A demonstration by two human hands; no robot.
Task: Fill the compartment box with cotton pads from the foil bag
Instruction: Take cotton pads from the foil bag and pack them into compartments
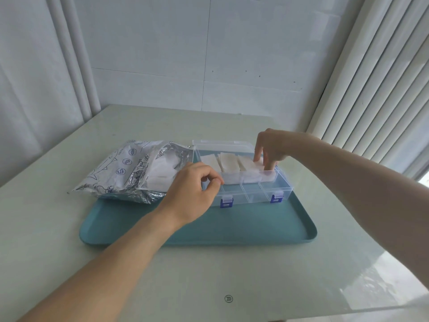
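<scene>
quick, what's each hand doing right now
Left hand: fingers curled, holding nothing visible, at the near left corner of the compartment box.
Right hand: fingertips down on the cotton pads in the back right compartment; grip cannot be told.

Foil bag point(130, 170) lies left of compartment box point(253, 191), both on tray point(232, 228).

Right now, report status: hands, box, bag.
Right hand pressing cotton pads into compartment box back row. Left hand curled, empty, at box corner. Foil bag open. Front row unfilled.
</scene>
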